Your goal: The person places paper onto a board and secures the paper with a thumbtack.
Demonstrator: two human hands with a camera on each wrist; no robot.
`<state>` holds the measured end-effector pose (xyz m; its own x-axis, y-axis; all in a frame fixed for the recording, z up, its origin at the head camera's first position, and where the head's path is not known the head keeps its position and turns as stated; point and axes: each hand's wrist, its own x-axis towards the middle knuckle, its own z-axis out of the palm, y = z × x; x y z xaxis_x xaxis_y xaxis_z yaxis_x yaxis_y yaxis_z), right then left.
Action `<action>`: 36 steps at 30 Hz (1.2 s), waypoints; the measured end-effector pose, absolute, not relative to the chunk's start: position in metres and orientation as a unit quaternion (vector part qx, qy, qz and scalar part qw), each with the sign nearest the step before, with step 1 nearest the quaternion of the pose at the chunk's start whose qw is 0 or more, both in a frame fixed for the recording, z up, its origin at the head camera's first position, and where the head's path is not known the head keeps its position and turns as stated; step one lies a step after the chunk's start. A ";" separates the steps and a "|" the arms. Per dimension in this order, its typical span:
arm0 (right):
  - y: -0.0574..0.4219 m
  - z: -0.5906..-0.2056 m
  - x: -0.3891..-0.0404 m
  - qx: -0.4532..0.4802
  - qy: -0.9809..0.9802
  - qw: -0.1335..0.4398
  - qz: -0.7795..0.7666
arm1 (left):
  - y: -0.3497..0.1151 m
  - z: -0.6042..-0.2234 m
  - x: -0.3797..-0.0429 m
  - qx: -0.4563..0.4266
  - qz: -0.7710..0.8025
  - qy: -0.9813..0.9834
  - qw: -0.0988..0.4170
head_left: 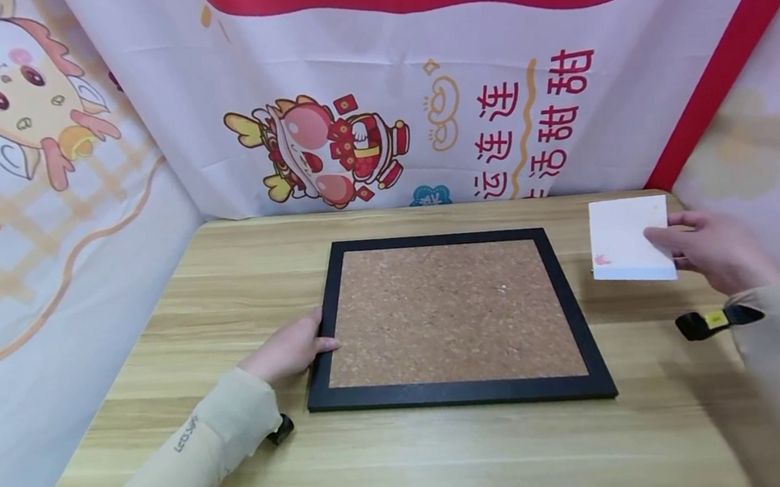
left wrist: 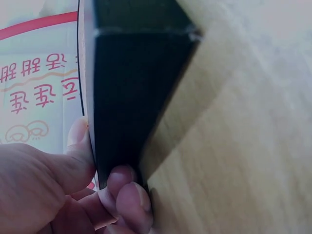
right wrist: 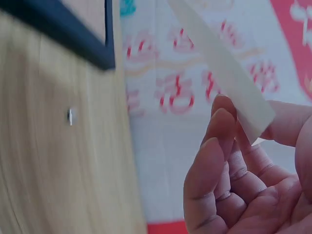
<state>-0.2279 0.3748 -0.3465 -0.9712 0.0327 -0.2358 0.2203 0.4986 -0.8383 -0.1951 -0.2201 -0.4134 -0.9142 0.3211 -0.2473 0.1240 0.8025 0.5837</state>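
A cork board [head_left: 452, 315] in a black frame lies on the wooden table. My left hand [head_left: 291, 349] grips the left side of that frame; its thumb rests on top, and the left wrist view shows curled fingers [left wrist: 129, 204] at the outer black edge [left wrist: 131, 97]. Off to the right of the board, my right hand [head_left: 717, 246] pinches a small white notepad [head_left: 629, 238] between thumb and fingers, held up over the table. The pad has a pink print in one corner and a pale blue band below. Seen edge-on in the right wrist view, the notepad [right wrist: 229, 78] is thin.
A small shiny piece [right wrist: 70, 116] lies on the table near the board. A tiny white speck [head_left: 502, 288] shows on the cork. Printed cloth [head_left: 360, 60] hangs behind the table, with more cloth [head_left: 35, 251] at the left. The wooden tabletop [head_left: 409, 458] extends in front.
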 end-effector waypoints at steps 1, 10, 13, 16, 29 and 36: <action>0.368 -0.345 -0.224 0.070 0.866 0.094 -0.486 | -0.220 -0.413 -0.195 0.121 0.291 0.934 0.170; 0.299 -0.335 -0.203 0.001 0.844 0.081 -0.530 | -0.223 -0.413 -0.198 0.133 0.292 0.933 0.166; 0.275 -0.334 -0.201 -0.007 0.847 0.099 -0.522 | -0.225 -0.411 -0.197 0.129 0.293 0.932 0.169; 0.254 -0.335 -0.199 -0.016 0.850 0.113 -0.514 | -0.225 -0.409 -0.197 0.129 0.287 0.934 0.171; 0.190 -0.357 -0.196 -0.056 0.843 0.139 -0.517 | -0.222 -0.411 -0.197 0.126 0.267 0.937 0.186; 0.167 -0.367 -0.193 -0.067 0.833 0.145 -0.530 | -0.219 -0.412 -0.194 0.127 0.260 0.939 0.185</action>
